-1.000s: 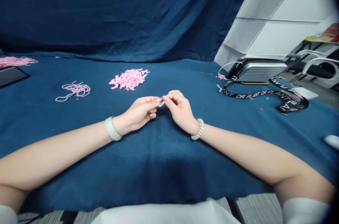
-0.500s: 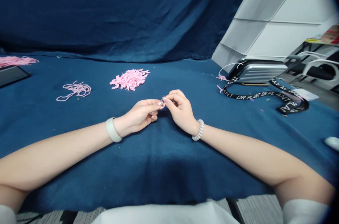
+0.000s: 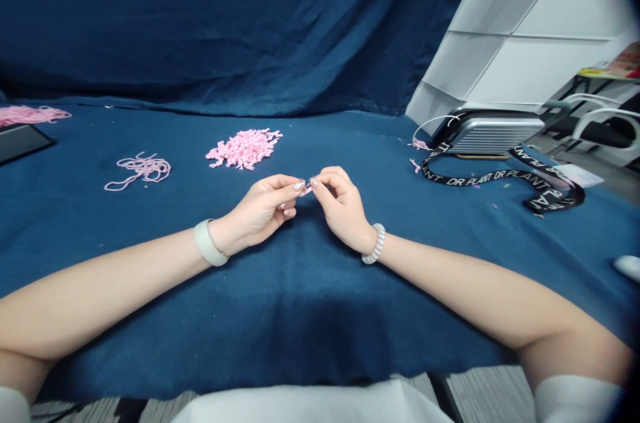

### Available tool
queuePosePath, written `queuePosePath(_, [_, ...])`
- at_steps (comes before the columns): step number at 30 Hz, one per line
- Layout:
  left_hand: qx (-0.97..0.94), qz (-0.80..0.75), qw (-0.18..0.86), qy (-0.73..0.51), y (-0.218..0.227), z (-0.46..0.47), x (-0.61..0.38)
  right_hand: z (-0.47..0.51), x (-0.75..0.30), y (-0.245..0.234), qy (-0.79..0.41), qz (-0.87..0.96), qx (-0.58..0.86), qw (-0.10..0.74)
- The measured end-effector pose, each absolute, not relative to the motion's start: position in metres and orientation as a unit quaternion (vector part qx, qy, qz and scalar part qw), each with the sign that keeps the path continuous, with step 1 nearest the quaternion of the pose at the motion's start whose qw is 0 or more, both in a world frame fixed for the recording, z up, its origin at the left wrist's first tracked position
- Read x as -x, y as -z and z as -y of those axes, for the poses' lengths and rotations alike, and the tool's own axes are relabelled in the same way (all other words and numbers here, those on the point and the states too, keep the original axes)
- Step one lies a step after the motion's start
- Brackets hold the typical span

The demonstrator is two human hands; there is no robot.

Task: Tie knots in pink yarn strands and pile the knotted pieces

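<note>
Both bare forearms [image 3: 115,269] reach in from the lower corners and lie low over the work surface, converging at centre, the left wrist in a pale grey silicone band [image 3: 210,243], the right in a white beaded coil bracelet [image 3: 376,244]. Left hand [image 3: 257,213] and right hand [image 3: 343,209] face each other, fingers curled inward. Thumb and forefinger tips [image 3: 299,187] nearly meet mid-air, though the exact pinch is too small to read.

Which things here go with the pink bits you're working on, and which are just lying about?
Part of the job: left hand, right hand, pink piece pinched between them, pink pile, pink cord.
Just lying about: black lanyard, silver case, black tray.
</note>
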State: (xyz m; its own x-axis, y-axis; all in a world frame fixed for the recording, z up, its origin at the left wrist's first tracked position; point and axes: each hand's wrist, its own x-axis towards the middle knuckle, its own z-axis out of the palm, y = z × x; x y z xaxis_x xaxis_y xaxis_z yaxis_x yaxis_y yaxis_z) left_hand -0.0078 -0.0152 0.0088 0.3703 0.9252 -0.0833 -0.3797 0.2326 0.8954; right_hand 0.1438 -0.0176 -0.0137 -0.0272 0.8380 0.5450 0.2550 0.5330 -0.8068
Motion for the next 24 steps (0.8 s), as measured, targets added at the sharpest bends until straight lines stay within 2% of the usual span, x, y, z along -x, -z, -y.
queuePosePath(8, [-0.449, -0.346, 0.743, -0.357, -0.003, 0.015, 0.011, 0.022, -0.144, 0.011, -0.233, 0.697, 0.385, 0.558])
queuePosePath(15, [-0.486, -0.358, 0.732, -0.315, -0.002, 0.012, 0.017, 0.019, -0.147, 0.012, -0.277, 0.722, 0.366, 0.518])
queuePosePath(19, [-0.519, -0.367, 0.711, -0.302, 0.0, 0.011, 0.017, 0.015, -0.15, 0.013, -0.365, 0.708, 0.362, 0.485])
queuePosePath(24, [-0.54, -0.384, 0.688, -0.296, 0.0, 0.013, 0.016, 0.007, -0.152, 0.016, -0.579, 0.612, 0.317, 0.435])
